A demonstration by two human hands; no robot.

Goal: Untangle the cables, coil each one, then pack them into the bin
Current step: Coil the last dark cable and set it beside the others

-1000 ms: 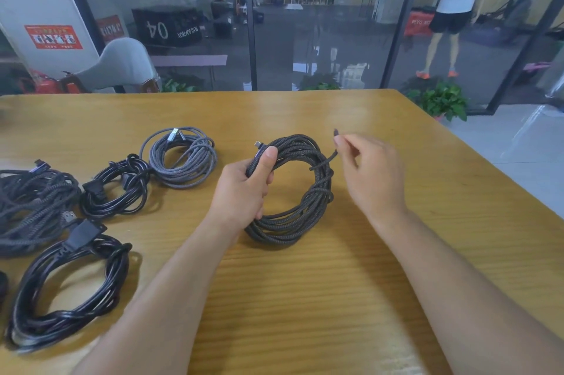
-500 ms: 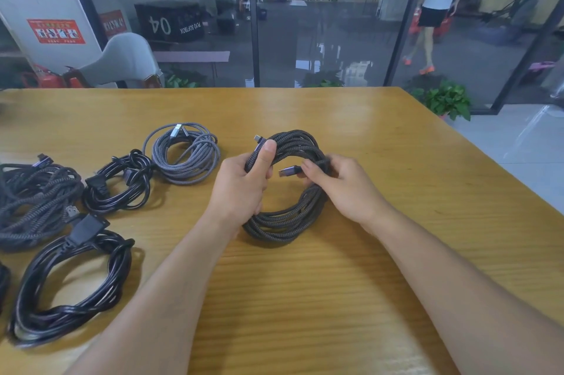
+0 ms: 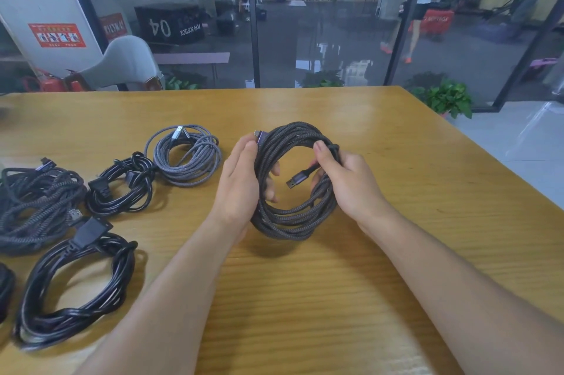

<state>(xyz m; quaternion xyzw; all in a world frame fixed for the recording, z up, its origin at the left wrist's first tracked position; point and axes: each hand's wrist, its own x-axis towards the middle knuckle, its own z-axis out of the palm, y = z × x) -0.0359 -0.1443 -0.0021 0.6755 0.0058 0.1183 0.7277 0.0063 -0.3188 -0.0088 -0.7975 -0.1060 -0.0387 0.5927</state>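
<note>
Finishing the coil: left hand (image 3: 241, 182) gripping the dark braided cable coil (image 3: 293, 219) right of the grey braided coil (image 3: 187, 155), right hand (image 3: 351, 185) clutching its far side, USB plug (image 3: 297, 181) loose inside. Next, probably: tucking that plug under, then finding the unseen bin.

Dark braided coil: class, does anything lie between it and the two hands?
No. The left hand and right hand both grip the coil directly. No bin is in view.

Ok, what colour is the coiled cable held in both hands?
Dark grey with a woven braided pattern; the coiled cable shows best in the head view.
</note>
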